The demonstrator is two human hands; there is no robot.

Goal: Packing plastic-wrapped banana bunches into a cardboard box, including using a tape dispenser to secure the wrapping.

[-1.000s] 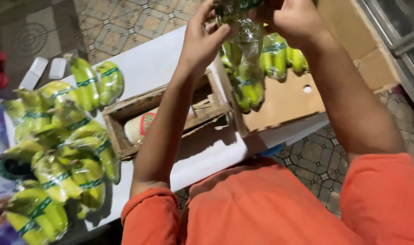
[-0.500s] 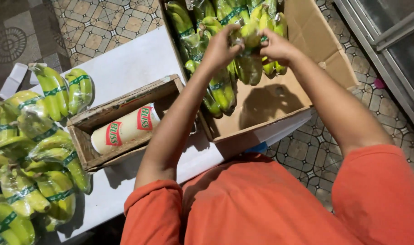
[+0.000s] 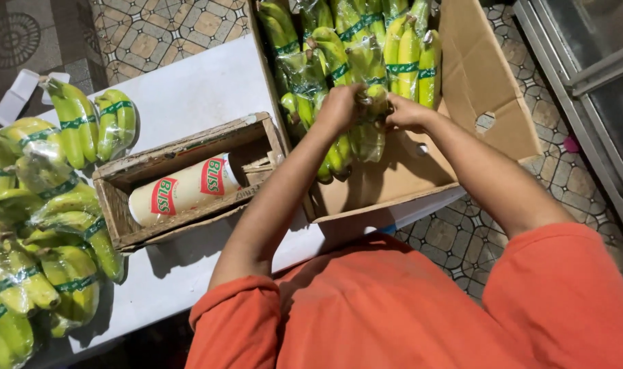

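White table [image 3: 202,89]: both hands grip bagged bananas [image 3: 366,133] in cardboard box [image 3: 489,89] (wooden crate [image 3: 120,179] alongside).

Bare cardboard box [image 3: 386,181] floor (near side) seems free; banana bunches [image 3: 339,41] crowd beyond.

bagged banana bunch [image 3: 366,102]: lowered from up in the air into the cardboard box [image 3: 489,82], among other bunches
left hand [image 3: 339,106]: down with it, grip closed
right hand [image 3: 407,113]: beside, same
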